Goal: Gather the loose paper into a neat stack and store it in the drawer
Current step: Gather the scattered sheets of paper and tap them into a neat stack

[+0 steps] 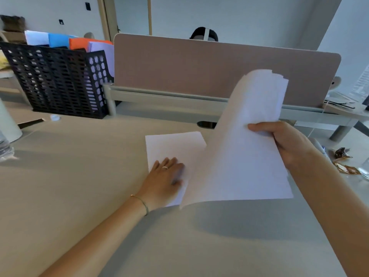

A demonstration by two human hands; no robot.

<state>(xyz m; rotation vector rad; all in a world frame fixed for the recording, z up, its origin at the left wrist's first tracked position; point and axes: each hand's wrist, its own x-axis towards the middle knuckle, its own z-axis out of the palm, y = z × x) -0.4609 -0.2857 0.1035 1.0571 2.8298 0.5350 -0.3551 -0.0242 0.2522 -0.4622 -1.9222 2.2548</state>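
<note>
My right hand (287,144) pinches the sheaf (245,148) mid-edge, raised above the desk (79,176); it flops, light and slippery (top corners fanning); my left hand (165,176) lies open, flat on one sheet (171,144), perhaps several.

Paper stack (245,148), gripped in the right hand (287,144): thin white paper, matt, smooth, flexible enough to curl at the top. Single sheet (171,146) under the left hand (165,176): the same white matt paper, flat. Desk top (79,176) beneath both hands: beige, smooth, matt, low sheen; material cannot be told. Divider panel (199,64) beyond the hands: pinkish-brown, matt, cloth-like finish. Rail (169,96) at its base: grey, smooth, apparently painted metal. File rack (50,80) far left of the left hand: black perforated plastic, slight gloss. Wrappers (345,162) right of the right hand: shiny, crinkled foil.
</note>
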